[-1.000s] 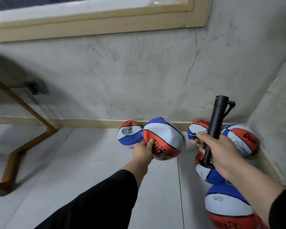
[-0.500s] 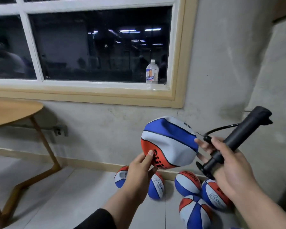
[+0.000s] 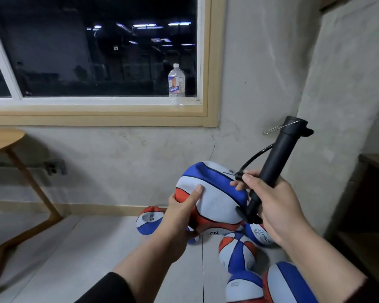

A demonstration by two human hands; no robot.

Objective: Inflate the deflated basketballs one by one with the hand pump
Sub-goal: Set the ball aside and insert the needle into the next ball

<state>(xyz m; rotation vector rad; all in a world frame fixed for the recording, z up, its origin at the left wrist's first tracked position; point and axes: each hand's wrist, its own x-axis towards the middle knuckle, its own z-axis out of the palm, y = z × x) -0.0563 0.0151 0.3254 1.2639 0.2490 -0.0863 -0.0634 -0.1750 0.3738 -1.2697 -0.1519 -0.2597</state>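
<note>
Cradling the limp basketball [image 3: 210, 193] from its left side, the left hand [image 3: 182, 215] grips it with thumb on top, likely turning the valve toward the needle. The right hand [image 3: 271, 204] is clenched round the hand pump [image 3: 274, 169], its fingers [image 3: 239, 184] pinching the hose tip against the ball. More basketballs [image 3: 236, 252] lie on the floor [image 3: 74, 259].

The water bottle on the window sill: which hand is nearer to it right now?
Left, though only slightly, and neither is close. The left hand grips the held basketball almost straight below the water bottle. The right hand, gripping the hand pump, sits below and further right.
</note>
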